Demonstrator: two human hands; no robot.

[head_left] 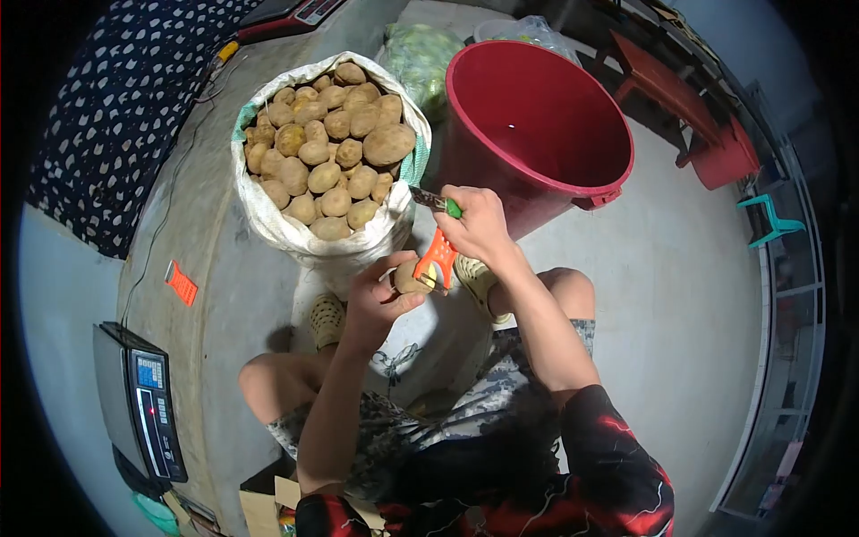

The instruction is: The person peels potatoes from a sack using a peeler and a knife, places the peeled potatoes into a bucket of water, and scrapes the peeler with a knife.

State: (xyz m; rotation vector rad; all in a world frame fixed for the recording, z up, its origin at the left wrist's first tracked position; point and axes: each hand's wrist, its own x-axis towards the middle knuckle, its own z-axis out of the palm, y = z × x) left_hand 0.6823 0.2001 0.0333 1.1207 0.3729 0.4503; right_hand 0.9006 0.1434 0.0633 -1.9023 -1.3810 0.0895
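Potato (408,278), brown and rounded, is pinched by the left hand (369,299) — pale side facing the orange plastic peeler (439,251) (on its right) the right hand (475,224) clasps.

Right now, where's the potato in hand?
Near the centre of the head view: the potato is in the left hand, with the orange peeler in the right hand at its right side.

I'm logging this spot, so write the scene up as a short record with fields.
Left hand: holds a potato, partly peeled
Right hand: holds an orange peeler at the potato, plus a green-handled tool
Ahead, left: white sack, open, filled with loose potatoes
Ahead, right: red tub, open
Far left: second orange tool, lying down; digital scale
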